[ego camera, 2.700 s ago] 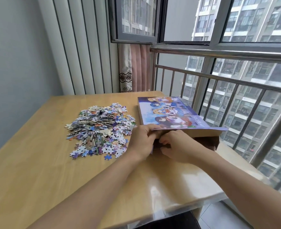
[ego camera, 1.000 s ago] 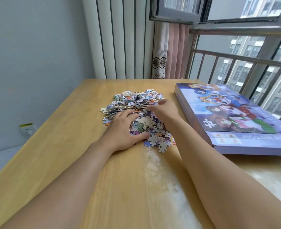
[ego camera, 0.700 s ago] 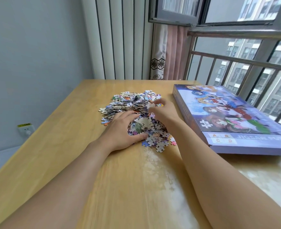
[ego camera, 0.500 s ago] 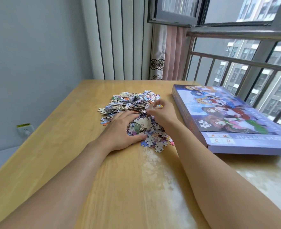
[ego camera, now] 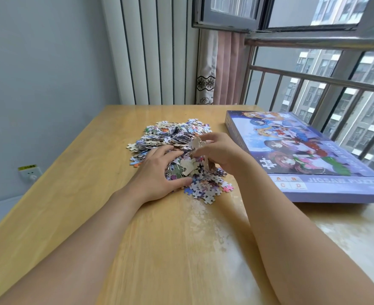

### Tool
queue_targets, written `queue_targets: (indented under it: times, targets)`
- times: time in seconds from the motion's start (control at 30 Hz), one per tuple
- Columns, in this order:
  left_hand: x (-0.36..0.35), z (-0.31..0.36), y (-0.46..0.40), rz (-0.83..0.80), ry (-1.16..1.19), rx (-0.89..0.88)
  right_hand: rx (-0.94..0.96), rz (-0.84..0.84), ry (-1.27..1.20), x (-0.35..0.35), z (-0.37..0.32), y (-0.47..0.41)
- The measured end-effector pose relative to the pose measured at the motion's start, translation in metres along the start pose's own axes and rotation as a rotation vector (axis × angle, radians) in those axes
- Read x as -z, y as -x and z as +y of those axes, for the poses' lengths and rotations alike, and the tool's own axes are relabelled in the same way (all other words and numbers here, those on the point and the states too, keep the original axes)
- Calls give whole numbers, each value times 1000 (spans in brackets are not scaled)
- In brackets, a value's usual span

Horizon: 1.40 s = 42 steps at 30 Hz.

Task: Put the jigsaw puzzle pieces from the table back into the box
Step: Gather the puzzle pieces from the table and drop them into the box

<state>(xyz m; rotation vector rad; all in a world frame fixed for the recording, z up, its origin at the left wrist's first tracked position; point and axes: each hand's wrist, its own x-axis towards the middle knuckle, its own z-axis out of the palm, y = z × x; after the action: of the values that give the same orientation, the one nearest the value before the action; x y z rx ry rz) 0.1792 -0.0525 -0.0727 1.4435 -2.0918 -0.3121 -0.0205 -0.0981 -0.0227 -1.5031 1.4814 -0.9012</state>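
A wooden table [ego camera: 76, 194] fills most of the scene, its near right part glossy and blotched. Behind it at twelve o'clock stand white vertical slats [ego camera: 151, 51] and a pink curtain [ego camera: 223, 69]; a metal railing [ego camera: 313, 80] and window run off toward two o'clock, with apartment blocks outside.

On the table at about two o'clock lies the puzzle box [ego camera: 309, 155], flat and closed from what shows, purple-edged with cartoon figures on its lid, its near edge printed with letters. It sits just beside the heap, not touching it.

The pile of puzzle pieces [ego camera: 177, 137] is heaped on the table at twelve o'clock, left of the box, all of it outside the box.

The left hand [ego camera: 157, 177] rests on the pile's near left side, fingers curved around a clump of pieces, thumb pressed in at the near edge. The right hand [ego camera: 219, 150] is on the pile's right side, fingers curled and grasping several pieces, some standing on edge between its fingertips.

A wall socket [ego camera: 30, 172] sits low on the grey wall at nine o'clock.
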Motion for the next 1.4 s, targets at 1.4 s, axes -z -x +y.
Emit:
queue_targets:
  times: [1.4]
  targets:
    - [-9, 57, 7, 450, 696, 218, -311, -301, -910, -24, -11, 26]
